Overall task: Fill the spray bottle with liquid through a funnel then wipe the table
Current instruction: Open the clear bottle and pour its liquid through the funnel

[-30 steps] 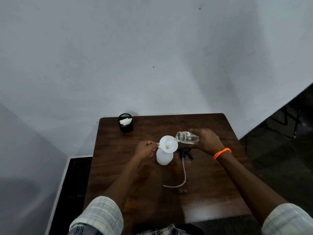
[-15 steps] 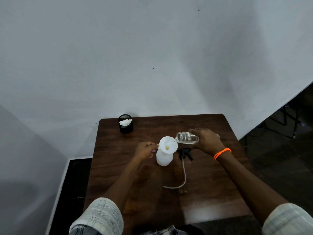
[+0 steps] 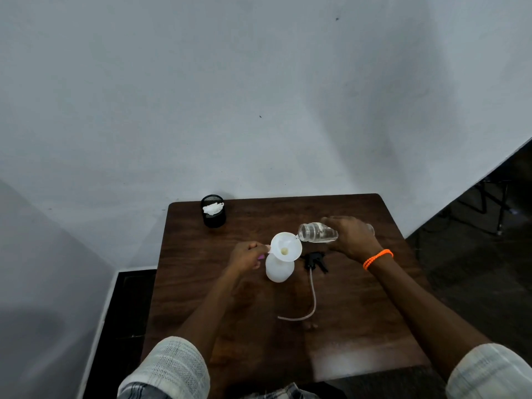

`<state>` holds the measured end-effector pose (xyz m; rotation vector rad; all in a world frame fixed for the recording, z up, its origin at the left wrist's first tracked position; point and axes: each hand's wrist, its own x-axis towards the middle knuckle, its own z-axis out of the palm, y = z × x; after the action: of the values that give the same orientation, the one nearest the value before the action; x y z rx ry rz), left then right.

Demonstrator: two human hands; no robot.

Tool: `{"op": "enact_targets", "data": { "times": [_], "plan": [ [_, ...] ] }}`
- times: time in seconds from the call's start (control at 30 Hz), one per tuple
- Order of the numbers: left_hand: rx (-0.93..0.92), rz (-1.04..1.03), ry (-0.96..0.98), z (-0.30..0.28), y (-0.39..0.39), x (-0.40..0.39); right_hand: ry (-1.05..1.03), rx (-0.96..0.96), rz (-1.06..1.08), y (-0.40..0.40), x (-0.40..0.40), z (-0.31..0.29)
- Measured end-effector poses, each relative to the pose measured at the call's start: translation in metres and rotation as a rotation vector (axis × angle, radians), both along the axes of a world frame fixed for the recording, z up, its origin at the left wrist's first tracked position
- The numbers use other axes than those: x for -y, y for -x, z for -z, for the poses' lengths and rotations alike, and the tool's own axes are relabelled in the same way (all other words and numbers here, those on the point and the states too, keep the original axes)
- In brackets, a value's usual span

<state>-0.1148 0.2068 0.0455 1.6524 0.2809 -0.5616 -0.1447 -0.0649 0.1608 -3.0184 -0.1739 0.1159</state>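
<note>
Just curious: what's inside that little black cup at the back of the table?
The black cup holds something white and crumpled, perhaps a cloth or tissue, poking up near its rim. Anything beneath it is hidden by the cup's dark wall.

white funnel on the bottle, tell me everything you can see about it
The white plastic funnel is a wide round cone, smooth and opaque, with a small hole at its centre. It sits upright in the neck of the white plastic spray bottle, near the middle of the dark wooden table. The left hand pinches a small tab on its left rim. The mouth of the tilted clear glass bottle, held by the right hand, is at its right rim.
</note>
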Motion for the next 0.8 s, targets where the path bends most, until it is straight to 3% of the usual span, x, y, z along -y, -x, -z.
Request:
{"op": "enact_targets", "data": {
  "times": [0.8],
  "plan": [
    [-0.002,0.013,0.014,-0.0043,0.0031,-0.0012,-0.003,0.088,-0.063,-0.0026,0.0027,-0.0029]
  ]
}}
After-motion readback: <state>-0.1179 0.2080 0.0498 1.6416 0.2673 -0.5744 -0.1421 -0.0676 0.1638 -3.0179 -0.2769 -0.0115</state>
